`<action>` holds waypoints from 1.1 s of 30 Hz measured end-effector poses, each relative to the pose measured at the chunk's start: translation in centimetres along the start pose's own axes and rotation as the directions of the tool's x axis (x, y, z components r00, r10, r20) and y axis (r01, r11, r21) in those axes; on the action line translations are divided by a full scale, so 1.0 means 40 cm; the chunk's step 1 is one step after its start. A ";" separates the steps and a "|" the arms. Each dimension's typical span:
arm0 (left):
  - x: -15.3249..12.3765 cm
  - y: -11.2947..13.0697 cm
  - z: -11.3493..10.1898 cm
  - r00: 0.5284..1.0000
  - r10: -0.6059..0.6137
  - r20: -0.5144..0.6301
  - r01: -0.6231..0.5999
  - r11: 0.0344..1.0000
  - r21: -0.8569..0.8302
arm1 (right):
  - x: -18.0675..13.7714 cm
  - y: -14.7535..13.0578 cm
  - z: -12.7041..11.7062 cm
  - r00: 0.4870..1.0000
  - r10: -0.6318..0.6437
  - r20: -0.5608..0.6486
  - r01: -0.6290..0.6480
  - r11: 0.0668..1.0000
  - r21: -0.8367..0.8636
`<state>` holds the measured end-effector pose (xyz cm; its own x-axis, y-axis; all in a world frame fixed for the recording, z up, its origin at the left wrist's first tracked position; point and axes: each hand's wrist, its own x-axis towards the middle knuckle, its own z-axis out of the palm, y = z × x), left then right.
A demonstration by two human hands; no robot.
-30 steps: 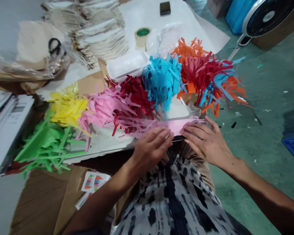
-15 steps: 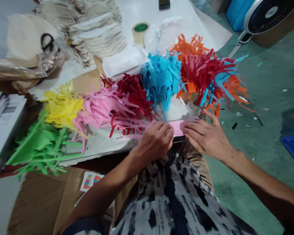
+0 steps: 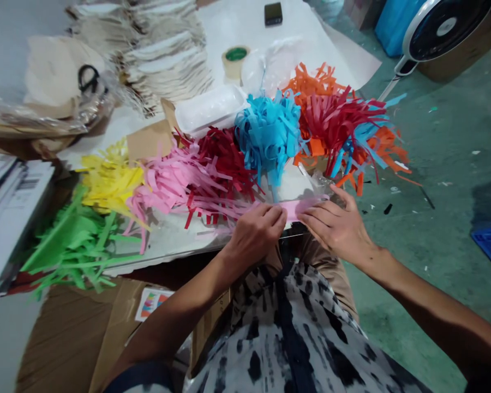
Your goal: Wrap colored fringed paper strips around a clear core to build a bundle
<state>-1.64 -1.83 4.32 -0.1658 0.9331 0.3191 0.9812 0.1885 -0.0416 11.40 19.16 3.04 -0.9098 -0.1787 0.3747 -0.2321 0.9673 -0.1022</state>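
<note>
Green floor [image 3: 433, 180] lay open to the right of your right hand [image 3: 337, 229], bare but for scraps, with a fan [image 3: 442, 27] well beyond. Your hands worked at the table's near edge [image 3: 167, 256], close over your lap. Left of your left hand [image 3: 253, 237] the edge was crowded with pink fringe [image 3: 167, 180], then yellow fringe [image 3: 110, 180] and green fringe [image 3: 73, 240] hanging over it. Red fringe [image 3: 225, 158] and blue fringe [image 3: 270, 131] rose just beyond your fingers, so room ahead was tight.

The strip [image 3: 297, 207], pink, lay between your hands. Your left hand was curled, fingertips pinching its left end. Your right hand held the other end between raised thumb and flat fingers.

A second before, your hands had been wider apart, with more strip showing between them; by now they had closed in.
</note>
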 end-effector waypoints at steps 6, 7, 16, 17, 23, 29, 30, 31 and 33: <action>-0.068 0.014 -0.003 0.998 -0.030 -0.062 0.021 0.991 -0.132 | -0.036 0.017 -0.035 0.999 0.006 0.044 -0.010 0.997 0.080; -0.072 0.012 -0.007 0.995 -0.075 -0.066 0.062 0.982 -0.179 | -0.035 0.022 -0.040 0.998 0.030 0.057 -0.036 0.994 0.101; -0.068 0.002 -0.014 0.875 -0.483 -0.043 0.428 0.812 -0.397 | -0.004 0.050 -0.048 0.967 0.210 0.144 -0.235 0.953 0.190; -0.068 0.002 -0.011 0.860 -0.507 -0.051 0.454 0.808 -0.374 | -0.001 0.044 -0.047 0.961 0.234 0.145 -0.257 0.952 0.168; -0.049 -0.003 -0.004 0.865 -0.501 -0.005 0.490 0.848 -0.203 | 0.021 0.016 -0.036 0.945 0.274 0.178 -0.277 0.961 -0.010; -0.035 -0.016 -0.005 0.874 -0.484 0.043 0.485 0.861 -0.154 | 0.036 0.011 -0.023 0.947 0.273 0.168 -0.259 0.961 -0.098; -0.034 -0.018 -0.005 0.874 -0.483 0.048 0.484 0.862 -0.151 | 0.038 0.009 -0.021 0.945 0.280 0.168 -0.265 0.958 -0.106; -0.034 -0.020 -0.004 0.875 -0.481 0.052 0.483 0.863 -0.147 | 0.040 0.007 -0.021 0.942 0.287 0.171 -0.271 0.956 -0.114; -0.033 -0.023 -0.005 0.879 -0.473 0.063 0.477 0.868 -0.136 | 0.042 0.002 -0.021 0.937 0.302 0.178 -0.280 0.950 -0.136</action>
<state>-2.31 -3.28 4.12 -0.6158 0.7504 0.2402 0.7865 0.5672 0.2445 10.16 19.10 4.43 -0.9834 0.0924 0.1560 0.0811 0.9937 -0.0773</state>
